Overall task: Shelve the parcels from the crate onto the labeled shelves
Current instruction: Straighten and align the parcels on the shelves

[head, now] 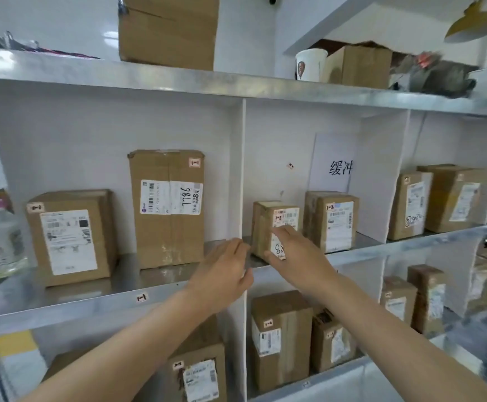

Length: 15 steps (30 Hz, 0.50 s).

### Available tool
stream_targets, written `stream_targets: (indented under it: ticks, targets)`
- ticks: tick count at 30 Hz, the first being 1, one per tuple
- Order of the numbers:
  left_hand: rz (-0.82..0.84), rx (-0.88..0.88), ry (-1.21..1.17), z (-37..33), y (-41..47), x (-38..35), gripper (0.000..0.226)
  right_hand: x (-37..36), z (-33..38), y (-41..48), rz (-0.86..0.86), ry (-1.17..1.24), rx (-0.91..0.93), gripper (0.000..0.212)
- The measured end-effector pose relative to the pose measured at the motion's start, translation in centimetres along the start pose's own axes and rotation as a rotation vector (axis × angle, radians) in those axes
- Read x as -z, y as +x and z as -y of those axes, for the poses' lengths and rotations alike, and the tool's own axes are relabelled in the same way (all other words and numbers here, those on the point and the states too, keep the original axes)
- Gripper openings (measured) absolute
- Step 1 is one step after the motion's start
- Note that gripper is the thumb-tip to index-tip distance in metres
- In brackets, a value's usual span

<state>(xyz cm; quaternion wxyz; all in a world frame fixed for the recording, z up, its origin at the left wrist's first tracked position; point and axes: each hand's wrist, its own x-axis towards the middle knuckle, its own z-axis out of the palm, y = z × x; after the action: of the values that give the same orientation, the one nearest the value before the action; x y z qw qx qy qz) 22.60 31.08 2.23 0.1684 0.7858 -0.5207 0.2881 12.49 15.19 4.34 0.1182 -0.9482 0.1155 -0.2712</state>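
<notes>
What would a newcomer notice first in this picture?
Mid-frame, the right hand lies flat on a small parcel in the middle bay, with the left hand by the divider. A tall box marked 7786 stands in the left bay, and a handwritten sign sits at the back of the middle bay.

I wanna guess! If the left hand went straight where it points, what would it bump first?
Probably the front edge of the white divider, right by the left hand; possibly the small parcel beyond, depth unclear.
</notes>
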Motion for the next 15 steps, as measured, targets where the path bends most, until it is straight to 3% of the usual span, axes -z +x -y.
stream_targets:
  ticks: [5,15]
  targets:
    - [0.024,0.048,0.062,-3.9,3.9,-1.2,0.035,3.2,-5.1,-0.5,0.075,-0.007,-0.025,0.061]
    - [0.058,0.398,0.119,-5.8,6.0,-4.4,0.036,3.1,-10.4,1.4,0.298,0.103,-0.024,0.075]
